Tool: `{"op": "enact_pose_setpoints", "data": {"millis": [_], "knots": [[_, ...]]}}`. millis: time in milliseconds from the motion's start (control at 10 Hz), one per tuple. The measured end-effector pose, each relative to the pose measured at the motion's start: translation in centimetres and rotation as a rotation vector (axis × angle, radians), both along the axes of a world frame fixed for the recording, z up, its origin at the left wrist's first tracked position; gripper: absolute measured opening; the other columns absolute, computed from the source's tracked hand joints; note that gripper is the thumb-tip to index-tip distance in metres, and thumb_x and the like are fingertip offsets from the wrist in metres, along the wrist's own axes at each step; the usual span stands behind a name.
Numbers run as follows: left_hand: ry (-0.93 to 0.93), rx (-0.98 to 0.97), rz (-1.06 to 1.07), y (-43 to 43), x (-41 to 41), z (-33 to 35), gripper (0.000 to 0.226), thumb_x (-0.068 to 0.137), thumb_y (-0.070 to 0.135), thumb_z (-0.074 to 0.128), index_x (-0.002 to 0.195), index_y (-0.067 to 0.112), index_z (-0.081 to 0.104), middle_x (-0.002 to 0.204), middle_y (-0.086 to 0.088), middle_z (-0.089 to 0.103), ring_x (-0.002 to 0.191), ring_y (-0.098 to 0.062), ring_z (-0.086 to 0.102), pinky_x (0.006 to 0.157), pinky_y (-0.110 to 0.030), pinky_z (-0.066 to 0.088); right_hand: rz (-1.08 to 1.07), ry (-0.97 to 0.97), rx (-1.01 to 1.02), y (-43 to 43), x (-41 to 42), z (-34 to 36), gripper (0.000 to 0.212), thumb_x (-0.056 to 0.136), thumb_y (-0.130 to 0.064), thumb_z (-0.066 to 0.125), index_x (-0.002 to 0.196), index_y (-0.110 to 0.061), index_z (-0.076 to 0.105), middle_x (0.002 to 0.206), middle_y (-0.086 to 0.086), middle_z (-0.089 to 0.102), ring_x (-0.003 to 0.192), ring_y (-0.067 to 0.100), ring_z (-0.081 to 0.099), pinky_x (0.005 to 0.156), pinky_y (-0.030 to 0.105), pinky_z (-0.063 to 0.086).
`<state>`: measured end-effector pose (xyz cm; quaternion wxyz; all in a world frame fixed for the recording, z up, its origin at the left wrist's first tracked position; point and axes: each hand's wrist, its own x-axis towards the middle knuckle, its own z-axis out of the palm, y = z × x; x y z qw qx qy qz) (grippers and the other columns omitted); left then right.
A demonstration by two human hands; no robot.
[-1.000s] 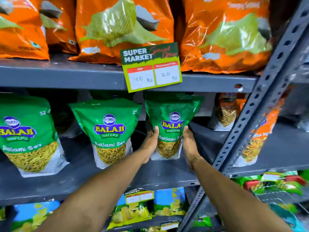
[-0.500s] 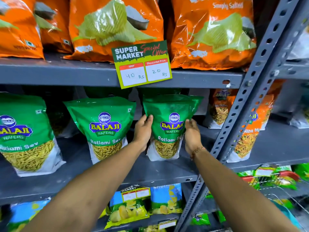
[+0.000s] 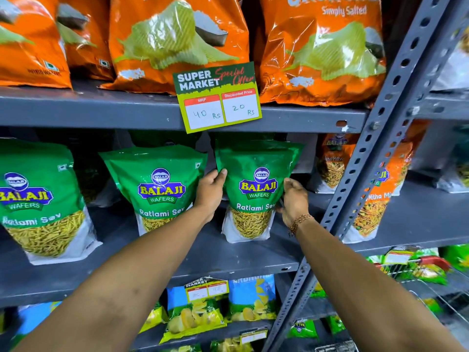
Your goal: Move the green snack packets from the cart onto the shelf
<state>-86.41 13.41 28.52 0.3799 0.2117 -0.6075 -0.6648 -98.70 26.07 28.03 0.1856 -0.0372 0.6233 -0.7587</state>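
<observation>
A green Ratlami Sev packet [image 3: 256,189] stands upright on the grey middle shelf [image 3: 228,260]. My left hand [image 3: 210,191] grips its left edge and my right hand [image 3: 294,199] grips its right edge. Two more green packets stand to the left, one in the middle [image 3: 157,184] and one at the far left [image 3: 38,199]. Further green packets show behind them in the dark. The cart [image 3: 426,275] is a wire basket at the lower right with green packets inside.
Orange chip bags [image 3: 319,47] fill the top shelf, with a price tag [image 3: 218,97] hanging off its edge. A perforated grey upright [image 3: 368,161] slants at the right. Orange packets [image 3: 375,199] stand beyond it. Blue and yellow bags [image 3: 223,306] sit below.
Both hands have slid up the sides of the right green packet, from its lower part to its middle. The packet stays standing on the shelf.
</observation>
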Motion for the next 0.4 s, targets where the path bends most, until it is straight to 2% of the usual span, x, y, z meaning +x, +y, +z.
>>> {"op": "enact_pose_setpoints", "data": {"millis": [100,200,300,400], "knots": [[-0.035,0.008,-0.037,0.2,0.4,0.1,0.014,0.093,0.019,0.048,0.096,0.017,0.062,0.104,-0.002,0.066,0.099,-0.017,0.058,0.091,-0.033,0.046,-0.002,0.028,-0.001,0.1,0.8,0.1,0.024,0.097,-0.02,0.04,0.085,-0.023,0.06,0.105,0.005,0.066,0.092,0.019,0.059,0.095,0.042,0.046],[-0.201,-0.003,-0.087,0.7,1.9,0.0,0.044,0.091,0.029,0.051,0.129,0.008,0.045,0.134,-0.009,0.054,0.119,-0.02,0.052,0.103,-0.035,0.041,0.007,0.059,0.002,-0.1,2.3,0.0,0.029,0.096,-0.021,0.036,0.108,-0.011,0.061,0.112,0.008,0.067,0.102,0.026,0.061,0.1,0.04,0.046],[-0.376,0.019,-0.086,1.8,3.3,-1.0,0.058,0.093,0.031,0.046,0.144,0.013,0.023,0.148,-0.009,0.038,0.134,-0.024,0.038,0.113,-0.042,0.031,-0.077,0.067,0.091,-0.3,4.0,-0.6,0.035,0.096,-0.019,0.034,0.114,-0.001,0.057,0.108,0.011,0.061,0.098,0.027,0.056,0.083,0.032,0.042],[-0.396,-0.137,-0.015,3.7,6.1,-1.1,0.048,0.095,0.029,0.04,0.14,0.013,0.031,0.14,-0.008,0.05,0.125,-0.026,0.049,0.104,-0.036,0.04,-0.198,-0.021,0.279,0.3,5.2,-1.6,0.044,0.096,-0.023,0.034,0.122,0.007,0.052,0.125,0.021,0.058,0.114,0.037,0.054,0.086,0.037,0.042]]}}
